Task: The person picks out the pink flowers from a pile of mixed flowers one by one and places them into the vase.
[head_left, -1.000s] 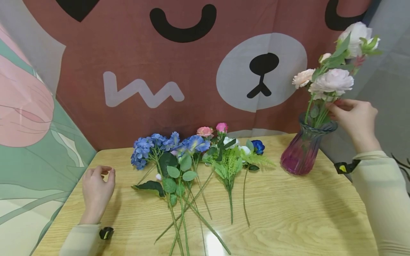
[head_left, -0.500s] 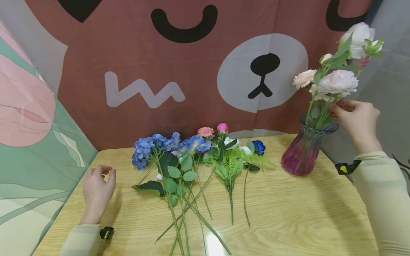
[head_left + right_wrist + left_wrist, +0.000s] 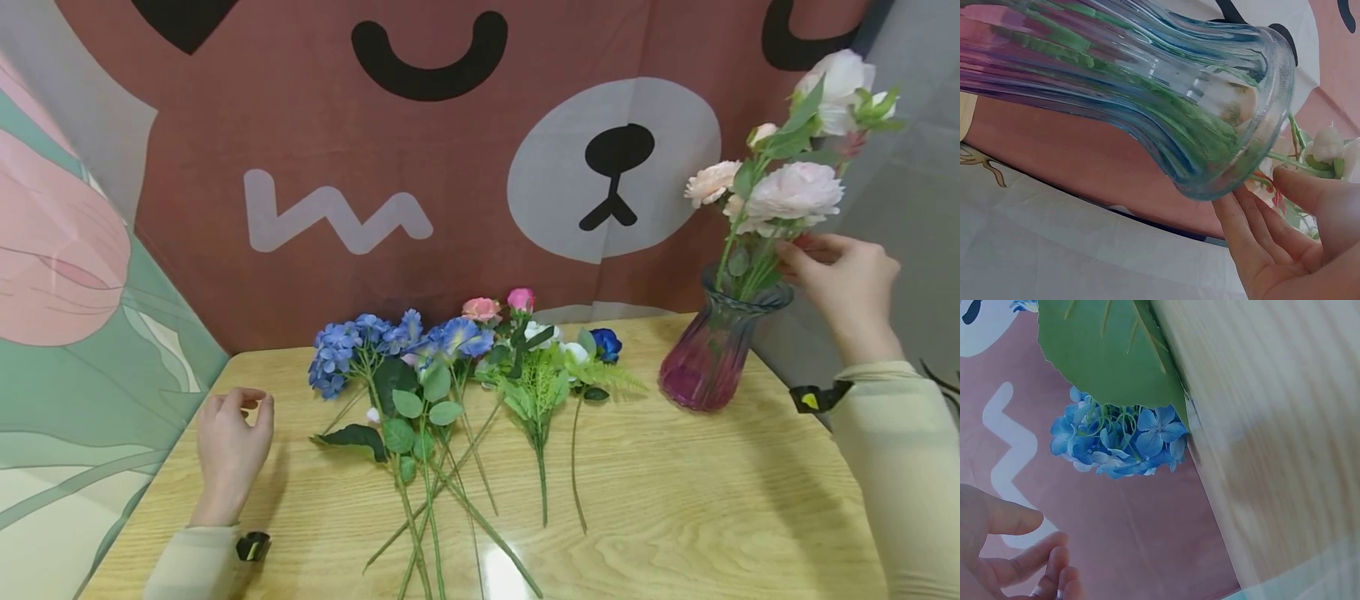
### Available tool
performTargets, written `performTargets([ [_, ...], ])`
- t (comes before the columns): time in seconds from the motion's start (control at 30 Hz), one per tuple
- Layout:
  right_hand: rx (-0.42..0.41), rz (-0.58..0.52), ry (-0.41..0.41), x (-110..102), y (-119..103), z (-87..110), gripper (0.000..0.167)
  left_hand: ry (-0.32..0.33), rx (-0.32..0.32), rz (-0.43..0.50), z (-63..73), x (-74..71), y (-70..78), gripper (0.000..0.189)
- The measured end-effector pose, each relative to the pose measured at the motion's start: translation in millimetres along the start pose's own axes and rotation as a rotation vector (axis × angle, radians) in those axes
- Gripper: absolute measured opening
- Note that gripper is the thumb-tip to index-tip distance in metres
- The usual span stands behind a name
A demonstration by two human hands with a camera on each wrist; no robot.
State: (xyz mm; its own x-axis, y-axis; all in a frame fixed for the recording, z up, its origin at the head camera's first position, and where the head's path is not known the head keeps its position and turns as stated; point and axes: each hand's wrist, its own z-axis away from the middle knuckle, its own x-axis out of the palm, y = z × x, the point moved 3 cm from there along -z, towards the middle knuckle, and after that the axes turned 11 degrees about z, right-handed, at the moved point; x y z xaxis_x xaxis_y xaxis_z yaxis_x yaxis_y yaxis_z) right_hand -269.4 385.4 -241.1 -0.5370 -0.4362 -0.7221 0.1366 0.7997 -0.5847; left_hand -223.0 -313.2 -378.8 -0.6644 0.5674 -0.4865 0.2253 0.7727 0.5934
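A ribbed glass vase point(image 3: 705, 354), blue at the rim and pink-purple below, stands upright at the table's right rear. Pale pink and cream artificial flowers point(image 3: 795, 193) rise from it, their stems inside the glass. My right hand point(image 3: 843, 279) pinches a flower stem just above the rim. In the right wrist view, the thumb and fingers of that right hand point(image 3: 1291, 244) meet around a stem with a reddish sprig point(image 3: 1272, 187), right beside the vase rim point(image 3: 1266, 125). Over the table's left side, my left hand point(image 3: 234, 450) hovers loosely curled, holding nothing.
Blue hydrangeas point(image 3: 333, 354), a green fern-like sprig point(image 3: 536, 392), pink flowers point(image 3: 520, 300) and a dark blue rose point(image 3: 606, 344) lie mid-table, their stems crossing toward the front. A printed bear cloth point(image 3: 315, 275) hangs behind the wooden table point(image 3: 675, 500).
My right hand has shifted slightly to the right, and the large pale pink flower has leaned that way with it. The left hand and the flowers on the table stay nearly still.
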Motion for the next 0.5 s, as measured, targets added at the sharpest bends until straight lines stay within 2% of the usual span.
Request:
performTargets([
  [0.3, -0.026, 0.053, 0.034, -7, -6, 11.1, 0.067, 0.007, 0.015, 0.014, -3.6, 5.1, 6.6, 0.016],
  [0.4, -0.031, 0.075, 0.073, -10, -8, 15.9, 0.064, 0.001, 0.009, 0.02, -4.7, 7.9, 10.5, 0.017],
  [0.5, -0.007, 0.133, 0.152, -13, -10, 21.8, 0.06, -0.001, 0.007, 0.027, -5.9, 10.8, 15.0, 0.018],
])
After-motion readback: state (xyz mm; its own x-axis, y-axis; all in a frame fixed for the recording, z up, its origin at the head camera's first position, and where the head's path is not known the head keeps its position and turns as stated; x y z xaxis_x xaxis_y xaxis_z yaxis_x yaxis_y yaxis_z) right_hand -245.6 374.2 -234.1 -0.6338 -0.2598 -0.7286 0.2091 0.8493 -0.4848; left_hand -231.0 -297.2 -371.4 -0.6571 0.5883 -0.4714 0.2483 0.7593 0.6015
